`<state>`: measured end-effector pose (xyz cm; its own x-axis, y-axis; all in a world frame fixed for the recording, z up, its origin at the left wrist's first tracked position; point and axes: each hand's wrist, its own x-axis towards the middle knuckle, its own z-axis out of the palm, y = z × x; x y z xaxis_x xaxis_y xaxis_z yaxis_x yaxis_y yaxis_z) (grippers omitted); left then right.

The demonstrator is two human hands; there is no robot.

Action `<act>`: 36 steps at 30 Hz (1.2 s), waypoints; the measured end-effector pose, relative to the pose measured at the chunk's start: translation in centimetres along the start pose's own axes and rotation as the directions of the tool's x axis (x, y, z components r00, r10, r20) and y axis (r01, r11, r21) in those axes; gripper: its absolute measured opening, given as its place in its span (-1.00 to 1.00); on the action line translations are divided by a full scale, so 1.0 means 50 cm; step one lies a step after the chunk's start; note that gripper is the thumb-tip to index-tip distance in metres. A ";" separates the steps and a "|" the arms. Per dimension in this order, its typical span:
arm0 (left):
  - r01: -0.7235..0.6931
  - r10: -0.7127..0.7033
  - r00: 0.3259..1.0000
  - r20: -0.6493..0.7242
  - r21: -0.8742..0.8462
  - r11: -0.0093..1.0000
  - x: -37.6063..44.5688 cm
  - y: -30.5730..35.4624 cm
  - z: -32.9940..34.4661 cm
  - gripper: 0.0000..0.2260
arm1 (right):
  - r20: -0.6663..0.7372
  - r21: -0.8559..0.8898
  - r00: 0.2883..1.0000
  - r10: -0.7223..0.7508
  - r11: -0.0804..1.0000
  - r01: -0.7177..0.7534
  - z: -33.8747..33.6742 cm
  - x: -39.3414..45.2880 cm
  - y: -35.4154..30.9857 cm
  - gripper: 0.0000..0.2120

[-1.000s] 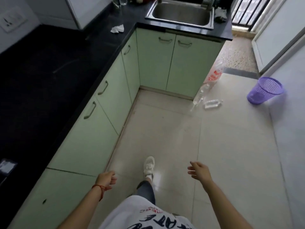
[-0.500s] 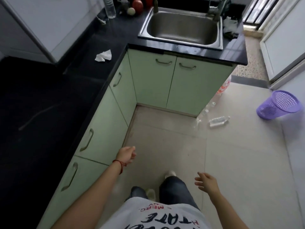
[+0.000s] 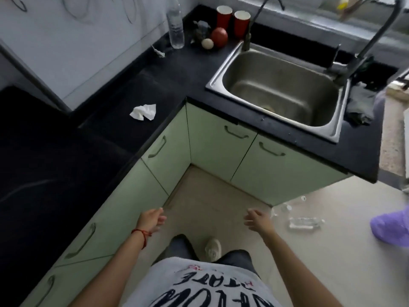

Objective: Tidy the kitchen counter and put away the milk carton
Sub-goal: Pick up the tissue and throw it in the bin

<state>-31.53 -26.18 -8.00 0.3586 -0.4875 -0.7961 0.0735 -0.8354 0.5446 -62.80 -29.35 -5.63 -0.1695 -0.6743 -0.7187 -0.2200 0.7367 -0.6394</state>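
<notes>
Bottom right, purple bin (image 3: 391, 227) cut off; both hands empty.

The room is dim, lit by daylight from the upper right, where the floor (image 3: 332, 251) turns pale and washed out. The black surface (image 3: 55, 173) on the left sinks into near-total shadow, with only a faint streak of sheen. A soft glare sits on the sink (image 3: 223, 69) rim. Straight edges bow toward the corners from the wide lens. The whole view is slightly soft, and the purple basket (image 3: 391, 227) at the right edge is smeared.
</notes>
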 end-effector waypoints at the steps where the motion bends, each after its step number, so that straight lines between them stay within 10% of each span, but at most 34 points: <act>1: 0.007 -0.008 1.000 -0.021 -0.039 0.999 0.001 0.009 -0.003 -0.86 | 0.010 -0.010 0.999 -0.037 0.999 0.037 0.006 0.018 -0.043 -0.82; 10: -0.025 0.000 0.993 -0.117 -0.211 0.977 0.060 0.119 -0.046 -0.79 | 0.165 -0.086 0.971 -0.175 0.978 0.191 0.139 0.156 -0.282 -0.85; 16: -0.327 0.307 0.940 -0.148 -0.144 0.934 0.031 0.263 -0.066 -0.86 | 0.307 -0.185 0.918 -0.250 0.931 0.315 0.242 0.182 -0.398 -0.80; 23: -0.469 0.567 0.746 -0.350 0.329 0.820 0.078 0.344 -0.117 -0.73 | 0.450 -0.263 0.788 -0.420 0.781 0.566 0.390 0.188 -0.585 -0.78; 31: -0.252 0.562 0.761 -0.323 0.652 0.715 0.148 0.330 -0.117 -0.58 | 0.663 -0.499 0.485 -0.570 0.146 0.854 0.561 0.219 -0.688 -0.56; 36: -0.243 0.578 0.745 -0.333 0.671 0.700 0.145 0.327 -0.118 -0.59 | 0.773 -0.549 0.442 -0.454 -0.132 0.825 0.596 0.252 -0.678 -0.58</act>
<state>-22.22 -41.87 -3.31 0.6193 -0.7616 -0.1908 -0.6603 -0.6367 0.3982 -28.83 -61.35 -1.14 0.7679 -0.5942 -0.2391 -0.6386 -0.6810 -0.3584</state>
